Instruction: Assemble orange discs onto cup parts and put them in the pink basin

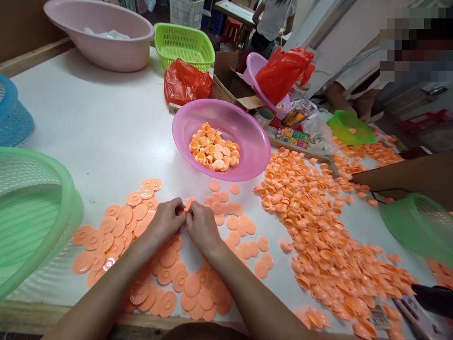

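My left hand (170, 218) and my right hand (203, 225) meet at the middle of the white table, fingers closed in a pinch. Between the fingertips shows a sliver of a small orange plastic piece (186, 209); most of it is covered. Flat orange discs (120, 226) lie overlapping to the left, under my forearms and to the right of my hands. Just beyond, a pink bowl (253, 146) holds orange cup-shaped pieces (212, 150). To the right spreads a large heap of small orange cup-shaped pieces (314, 226).
Left stand a green basket (67, 198) and a blue basket (16, 118). Farther back are a pale pink tub (116, 54), a lime basket (187, 45), red bags (186, 85) and a cardboard box (226, 85). A co-worker's hand (364, 106) is near a green bowl (348, 130).
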The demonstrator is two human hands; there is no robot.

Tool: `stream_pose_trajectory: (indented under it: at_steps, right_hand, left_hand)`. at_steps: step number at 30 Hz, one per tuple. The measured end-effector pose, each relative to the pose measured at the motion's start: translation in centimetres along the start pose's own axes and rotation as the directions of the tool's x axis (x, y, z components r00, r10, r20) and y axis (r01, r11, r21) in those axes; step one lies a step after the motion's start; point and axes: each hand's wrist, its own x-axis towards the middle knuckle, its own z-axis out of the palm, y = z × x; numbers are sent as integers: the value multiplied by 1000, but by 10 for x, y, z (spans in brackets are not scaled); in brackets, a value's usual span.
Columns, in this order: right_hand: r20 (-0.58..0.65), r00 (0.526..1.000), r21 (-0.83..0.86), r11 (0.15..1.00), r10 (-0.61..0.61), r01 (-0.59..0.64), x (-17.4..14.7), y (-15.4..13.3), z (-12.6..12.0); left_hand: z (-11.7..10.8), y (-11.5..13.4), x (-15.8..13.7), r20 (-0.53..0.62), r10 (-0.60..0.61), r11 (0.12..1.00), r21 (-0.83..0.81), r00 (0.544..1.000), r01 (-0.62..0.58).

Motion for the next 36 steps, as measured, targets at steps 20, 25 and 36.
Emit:
stream_pose_trajectory:
  at_steps: [20,25,36]
  right_hand:
    - [-462,794,-5,894,395,-448,-129,208,-120]
    - [-433,815,79,917,385,-391,-129,202,-109]
    - [270,908,814,428,320,-393,-152,91,-58]
  left_hand:
    - [-26,110,-13,-321,522,851,134,790,-508]
    - [41,18,-59,378,539,729,237,752,-642]
    - [42,-17,-87,486,565,568,358,667,-742]
